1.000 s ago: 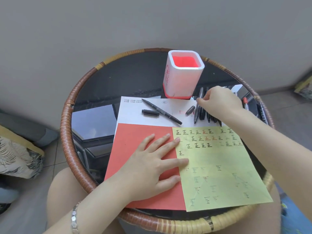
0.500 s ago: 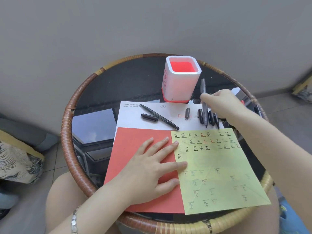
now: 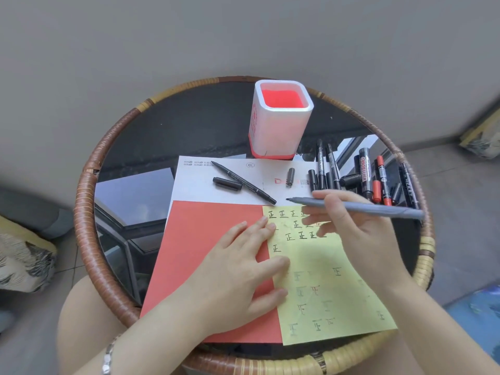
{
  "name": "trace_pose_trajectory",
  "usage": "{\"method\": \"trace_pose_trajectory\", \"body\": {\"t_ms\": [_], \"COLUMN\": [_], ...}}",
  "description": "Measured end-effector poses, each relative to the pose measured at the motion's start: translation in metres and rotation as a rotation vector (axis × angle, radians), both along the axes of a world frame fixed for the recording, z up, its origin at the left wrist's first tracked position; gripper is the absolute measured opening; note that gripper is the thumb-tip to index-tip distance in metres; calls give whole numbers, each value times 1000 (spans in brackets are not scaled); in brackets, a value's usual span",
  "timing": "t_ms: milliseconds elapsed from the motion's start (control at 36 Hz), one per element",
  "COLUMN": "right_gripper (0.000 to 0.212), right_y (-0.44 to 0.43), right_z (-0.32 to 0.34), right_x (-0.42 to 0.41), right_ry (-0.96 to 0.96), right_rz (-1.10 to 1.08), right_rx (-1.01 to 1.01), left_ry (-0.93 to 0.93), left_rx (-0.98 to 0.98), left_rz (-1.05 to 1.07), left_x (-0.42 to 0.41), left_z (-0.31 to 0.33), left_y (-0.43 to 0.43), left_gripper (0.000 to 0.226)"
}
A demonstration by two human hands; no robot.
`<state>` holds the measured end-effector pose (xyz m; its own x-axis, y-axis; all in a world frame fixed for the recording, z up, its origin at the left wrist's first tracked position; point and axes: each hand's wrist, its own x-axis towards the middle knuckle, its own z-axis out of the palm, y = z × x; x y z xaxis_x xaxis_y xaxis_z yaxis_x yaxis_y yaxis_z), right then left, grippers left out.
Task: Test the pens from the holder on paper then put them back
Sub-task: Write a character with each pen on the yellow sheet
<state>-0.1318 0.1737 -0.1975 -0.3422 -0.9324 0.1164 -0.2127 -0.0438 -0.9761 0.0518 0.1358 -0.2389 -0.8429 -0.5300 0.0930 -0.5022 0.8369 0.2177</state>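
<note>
My right hand point(image 3: 357, 234) holds a grey pen point(image 3: 378, 209) nearly level above the top of the yellow paper point(image 3: 322, 269), its uncapped tip pointing left. My left hand point(image 3: 243, 272) lies flat with spread fingers across the seam between the red paper point(image 3: 205, 253) and the yellow paper, which bears rows of written marks. The white holder with a red inside point(image 3: 281, 117) stands empty at the back of the round table. An uncapped black pen point(image 3: 243, 182) and its cap point(image 3: 226, 184) lie on the white sheet point(image 3: 194, 185).
A cluster of pens and markers point(image 3: 362, 174) lies at the right of the table, with a loose cap point(image 3: 290, 176) beside it. The table's woven rattan rim point(image 3: 89, 212) rings a dark glass top. A wall stands close behind, cushions on the floor at left.
My right hand has lifted the grey pen from the pile at the right and carried it toward me over the yellow paper, turning it level. My left hand stayed on the papers.
</note>
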Motion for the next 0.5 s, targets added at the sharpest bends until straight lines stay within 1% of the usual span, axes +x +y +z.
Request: {"method": "trace_pose_trajectory", "body": {"t_ms": [111, 167, 278, 389, 444, 500], "right_gripper": [18, 21, 21, 15, 20, 30], "right_y": [3, 4, 3, 1, -1, -3], "right_z": [-5, -7, -13, -19, -20, -22], "right_x": [6, 8, 11, 16, 20, 22], "right_ry": [-1, 16, -33, -87, -79, -40], "right_rz": [12, -15, -95, -102, -117, -182], "right_rx": [24, 20, 31, 65, 79, 89], "left_ry": [3, 17, 32, 41, 39, 35], "left_rx": [19, 28, 51, 69, 71, 72], "left_rz": [3, 6, 9, 9, 9, 9], "left_x": [0, 0, 0, 0, 0, 0], "left_z": [-3, -3, -3, -4, -5, -5], "left_y": [1, 0, 0, 0, 0, 0], "left_gripper": [32, 35, 37, 37, 38, 38]}}
